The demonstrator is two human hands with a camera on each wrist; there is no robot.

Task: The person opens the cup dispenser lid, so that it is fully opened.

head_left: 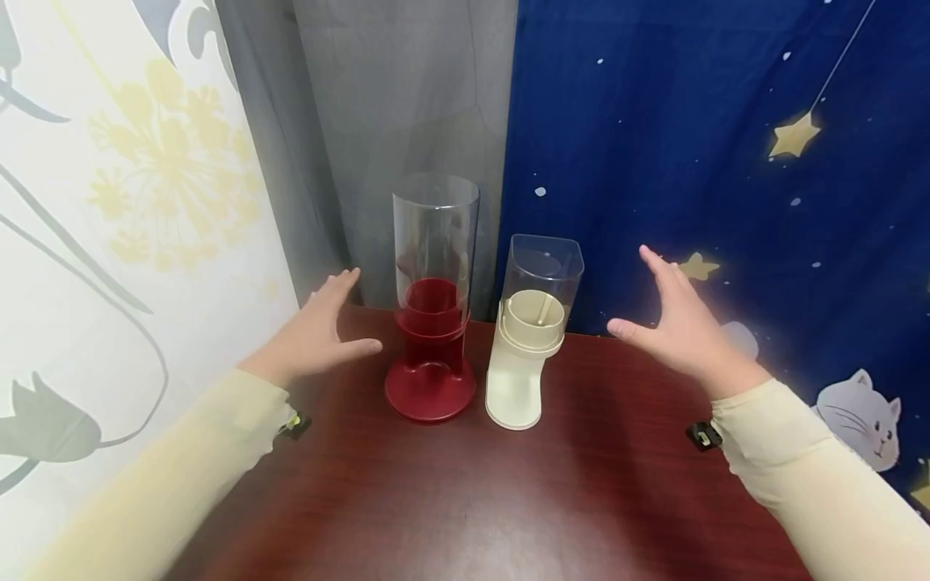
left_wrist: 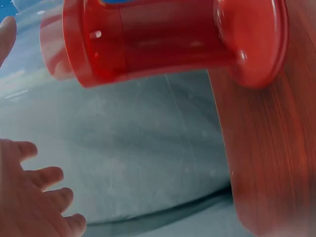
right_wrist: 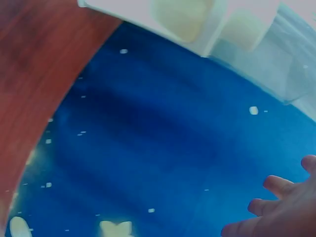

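Note:
Two dispensers stand side by side at the back of a dark red-brown table [head_left: 465,500]. The red dispenser [head_left: 432,355] has a tall clear round tube on a red base; it also shows in the left wrist view [left_wrist: 163,39]. The cream dispenser [head_left: 525,355] carries a clear squarish container and appears in the right wrist view [right_wrist: 197,19]. My left hand [head_left: 320,327] hovers open just left of the red one, fingers spread, touching nothing. My right hand [head_left: 672,319] hovers open to the right of the cream one, also apart from it.
A grey curtain [head_left: 392,121] hangs behind the dispensers, a white floral cloth [head_left: 123,202] on the left, a blue starry cloth [head_left: 726,161] with a cat picture on the right. The table's back edge runs right behind the dispensers.

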